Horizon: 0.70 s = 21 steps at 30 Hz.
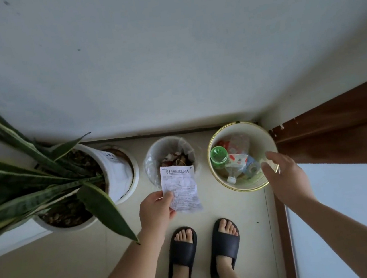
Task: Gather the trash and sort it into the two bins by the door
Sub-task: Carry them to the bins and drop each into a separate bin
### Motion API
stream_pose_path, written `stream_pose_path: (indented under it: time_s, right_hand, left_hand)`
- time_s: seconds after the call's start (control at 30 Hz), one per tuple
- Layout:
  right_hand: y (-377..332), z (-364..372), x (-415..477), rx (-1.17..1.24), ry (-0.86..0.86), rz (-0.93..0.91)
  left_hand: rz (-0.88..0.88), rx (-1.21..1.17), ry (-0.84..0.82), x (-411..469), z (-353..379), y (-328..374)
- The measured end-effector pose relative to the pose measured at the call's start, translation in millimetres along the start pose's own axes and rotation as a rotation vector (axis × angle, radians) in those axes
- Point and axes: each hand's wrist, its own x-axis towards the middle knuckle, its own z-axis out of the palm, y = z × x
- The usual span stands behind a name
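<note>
My left hand (157,210) pinches a crinkled printed paper leaflet (180,187) by its lower left corner, holding it over the near rim of the small white bin (153,149). That bin has a clear liner and brown food scraps inside. To its right stands a wider cream bin with a gold rim (214,169) holding a green bottle (219,156), a clear plastic bottle (236,169) and wrappers. My right hand (283,177) hovers over this bin's near right rim, fingers spread, holding nothing.
Two white pots with snake plants (43,180) crowd the left, one long leaf reaching toward my left forearm. A white wall runs behind the bins. A brown wooden door frame (340,132) stands on the right. My feet in black slippers (204,250) stand on the beige tile floor.
</note>
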Motion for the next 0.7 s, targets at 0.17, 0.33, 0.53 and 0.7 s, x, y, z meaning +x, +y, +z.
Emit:
stream_pose_path:
  time_s: [0.17,0.33,0.53,0.7]
  right_hand:
    - [4.9,11.9,-11.4,-0.014,-0.027,-0.043]
    - [7.6,16.7,-15.6,-0.012,-0.034,-0.086]
    - [9.0,19.0,-13.2,-0.02,-0.04,-0.057]
    - [-9.4,13.0,-15.4,-0.013,-0.008,-0.075]
  left_hand:
    - [-0.102,-0.045,-0.008,35.6,2.2,7.3]
    - [-0.277,-0.194,-0.009,73.2,8.2,13.2]
    - [-0.203,0.104,-0.008,82.2,4.6,7.5]
    - [0.25,0.677,0.096,47.0,-6.0,9.2]
